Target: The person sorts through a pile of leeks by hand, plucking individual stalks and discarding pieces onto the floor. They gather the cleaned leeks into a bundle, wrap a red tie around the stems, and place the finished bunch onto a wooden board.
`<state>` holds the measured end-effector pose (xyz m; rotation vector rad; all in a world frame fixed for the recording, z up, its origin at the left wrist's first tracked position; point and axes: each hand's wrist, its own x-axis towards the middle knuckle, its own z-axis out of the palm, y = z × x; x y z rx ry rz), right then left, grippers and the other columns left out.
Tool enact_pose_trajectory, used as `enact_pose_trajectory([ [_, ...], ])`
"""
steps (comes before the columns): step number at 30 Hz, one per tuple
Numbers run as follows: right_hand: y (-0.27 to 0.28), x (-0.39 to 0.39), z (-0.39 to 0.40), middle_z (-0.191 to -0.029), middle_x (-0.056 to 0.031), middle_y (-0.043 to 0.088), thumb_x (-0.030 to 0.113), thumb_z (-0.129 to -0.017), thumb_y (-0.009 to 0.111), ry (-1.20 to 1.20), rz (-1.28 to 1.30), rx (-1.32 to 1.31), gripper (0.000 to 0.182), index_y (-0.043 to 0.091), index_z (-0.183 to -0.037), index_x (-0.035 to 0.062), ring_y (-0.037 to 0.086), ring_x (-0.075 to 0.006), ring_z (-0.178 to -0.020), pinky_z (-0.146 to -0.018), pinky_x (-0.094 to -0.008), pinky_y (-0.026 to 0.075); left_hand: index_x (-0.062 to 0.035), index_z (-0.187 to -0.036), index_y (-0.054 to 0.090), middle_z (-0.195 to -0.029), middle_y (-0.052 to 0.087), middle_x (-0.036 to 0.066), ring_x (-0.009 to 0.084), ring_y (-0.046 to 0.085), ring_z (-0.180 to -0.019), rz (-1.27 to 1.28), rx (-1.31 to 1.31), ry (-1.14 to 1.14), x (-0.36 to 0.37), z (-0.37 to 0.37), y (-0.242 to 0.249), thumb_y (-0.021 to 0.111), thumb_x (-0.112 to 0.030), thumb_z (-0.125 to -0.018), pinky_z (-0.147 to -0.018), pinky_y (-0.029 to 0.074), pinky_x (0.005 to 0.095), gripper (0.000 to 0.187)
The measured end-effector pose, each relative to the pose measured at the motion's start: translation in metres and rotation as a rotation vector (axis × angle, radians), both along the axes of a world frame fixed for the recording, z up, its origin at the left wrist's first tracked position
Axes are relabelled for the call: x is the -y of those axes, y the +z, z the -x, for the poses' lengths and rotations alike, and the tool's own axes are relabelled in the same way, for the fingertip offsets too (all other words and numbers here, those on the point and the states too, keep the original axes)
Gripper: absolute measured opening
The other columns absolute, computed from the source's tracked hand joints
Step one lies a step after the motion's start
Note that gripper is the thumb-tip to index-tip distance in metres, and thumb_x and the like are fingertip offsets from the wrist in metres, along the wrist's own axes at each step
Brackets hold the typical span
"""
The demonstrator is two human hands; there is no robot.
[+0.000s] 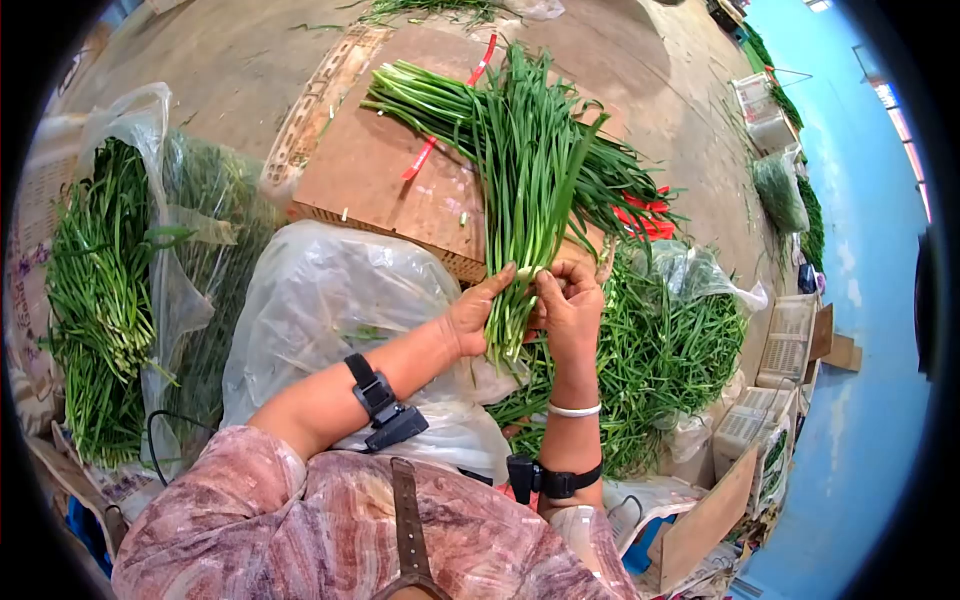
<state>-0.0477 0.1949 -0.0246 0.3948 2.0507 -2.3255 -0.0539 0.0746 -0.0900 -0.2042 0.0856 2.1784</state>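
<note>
My left hand (474, 314) is closed around the pale stem ends of a bunch of garlic chives (525, 190), its thumb lying along the stems. The long green leaves point away from me and rest over the board. My right hand (570, 303) is on the other side of the bunch, thumb and fingers pinched on the chive stems near the cut ends. Another chive bunch (425, 105) lies crosswise on the wooden board (350, 175), partly hidden under the held leaves. A red tape strip (420, 158) shows beside it.
Loose chives (670, 345) are heaped at my right. A clear plastic sheet (325, 300) covers what is before my lap. At the left, more chives (105, 290) stand in a plastic bag. Red strips (645, 215) lie at the board's right edge; crates (790, 335) line the blue wall.
</note>
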Motion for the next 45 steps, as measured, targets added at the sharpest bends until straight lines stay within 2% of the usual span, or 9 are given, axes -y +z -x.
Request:
enact_pose_trajectory([
  [13, 0.001, 0.021, -0.025, -0.079, -0.0046, 0.063, -0.002, -0.079, 0.060, 0.039, -0.309, -0.290, 0.017, 0.058, -0.096, -0.0027, 0.058, -0.0096, -0.066, -0.057, -0.0214, 0.047, -0.0093, -0.086, 0.058, -0.074, 0.060, 0.002, 0.0151, 0.059, -0.063, 0.308, 0.024, 0.106, -0.004, -0.003, -0.003, 0.064, -0.039, -0.081, -0.057, 0.052, 0.0321, 0.030],
  [15, 0.020, 0.033, -0.037, -0.077, -0.0090, 0.062, -0.006, -0.073, 0.062, 0.180, -0.785, -0.465, 0.018, 0.060, -0.089, -0.0001, 0.061, -0.0173, -0.067, -0.058, -0.0274, 0.048, -0.0053, -0.082, 0.058, -0.074, 0.060, 0.004, 0.0156, 0.059, -0.061, 0.327, 0.042, 0.020, -0.004, 0.001, -0.005, 0.065, -0.040, -0.079, -0.054, 0.051, 0.0324, 0.036],
  [17, 0.026, 0.045, -0.047, -0.078, -0.0116, 0.060, -0.006, -0.068, 0.065, 0.342, -0.878, -0.682, 0.020, 0.060, -0.086, 0.0014, 0.061, -0.0253, -0.069, -0.060, -0.0318, 0.048, -0.0031, -0.081, 0.057, -0.072, 0.061, 0.005, 0.0149, 0.058, -0.054, 0.536, 0.004, -0.026, 0.000, 0.005, 0.005, 0.065, -0.041, -0.080, -0.047, 0.049, 0.0304, 0.038],
  [26, 0.046, 0.062, -0.080, -0.075, -0.0088, 0.061, -0.006, -0.066, 0.065, 0.628, -0.597, -0.810, 0.022, 0.062, -0.086, 0.0025, 0.060, -0.0240, -0.068, -0.057, -0.0307, 0.049, -0.0060, -0.098, 0.056, -0.074, 0.059, 0.004, 0.0112, 0.055, -0.055, 0.419, -0.028, 0.023, 0.001, 0.007, 0.004, 0.059, -0.040, -0.084, -0.048, 0.048, 0.0256, 0.036],
  [29, 0.068, 0.051, -0.069, -0.066, -0.0085, 0.060, -0.004, -0.073, 0.062, 0.679, -0.441, -0.416, 0.012, 0.062, -0.085, 0.0001, 0.058, -0.0164, -0.054, -0.052, -0.0265, 0.047, -0.0066, -0.098, 0.057, -0.074, 0.059, 0.004, 0.0113, 0.055, -0.056, 0.492, -0.048, -0.002, 0.002, 0.008, 0.004, 0.059, -0.039, -0.084, -0.049, 0.048, 0.0261, 0.036],
  [33, 0.052, 0.009, 0.005, -0.062, -0.0011, 0.056, 0.010, -0.080, 0.061, 0.087, -0.293, -0.008, 0.014, 0.062, -0.084, -0.0029, 0.048, -0.0055, -0.052, -0.047, -0.0206, 0.038, -0.0074, -0.086, 0.058, -0.070, 0.062, 0.007, 0.0152, 0.059, -0.053, 0.464, -0.023, 0.021, 0.002, 0.003, 0.005, 0.068, -0.034, -0.079, -0.045, 0.049, 0.0271, 0.029],
  [38, 0.000, -0.001, 0.057, -0.065, -0.0139, 0.062, 0.020, -0.074, 0.067, 0.081, -0.908, -0.023, 0.026, 0.062, -0.078, -0.0047, 0.058, -0.0189, -0.054, -0.053, -0.0330, 0.045, -0.0075, -0.088, 0.058, -0.070, 0.061, 0.006, 0.0152, 0.059, -0.053, 0.532, -0.121, 0.096, -0.004, 0.000, 0.002, 0.067, -0.032, -0.079, -0.045, 0.051, 0.0272, 0.028],
  [41, -0.017, -0.008, 0.065, -0.067, -0.0185, 0.062, 0.022, -0.071, 0.066, 0.072, -0.902, -0.008, 0.028, 0.063, -0.080, -0.0039, 0.060, -0.0239, -0.058, -0.057, -0.0355, 0.047, -0.0084, -0.089, 0.058, -0.070, 0.062, 0.007, 0.0151, 0.059, -0.052, 0.567, -0.138, 0.130, -0.007, 0.000, 0.003, 0.068, -0.034, -0.078, -0.044, 0.050, 0.0264, 0.029],
  [45, 0.002, -0.020, 0.046, -0.068, -0.0046, 0.061, 0.009, -0.078, 0.060, -0.016, -0.260, 0.025, 0.011, 0.063, -0.081, -0.0009, 0.051, -0.0083, -0.053, -0.047, -0.0229, 0.039, -0.0081, -0.093, 0.058, -0.075, 0.063, 0.009, 0.0152, 0.060, -0.054, 0.585, -0.125, 0.078, -0.001, -0.001, 0.000, 0.064, -0.036, -0.081, -0.045, 0.051, 0.0266, 0.031],
])
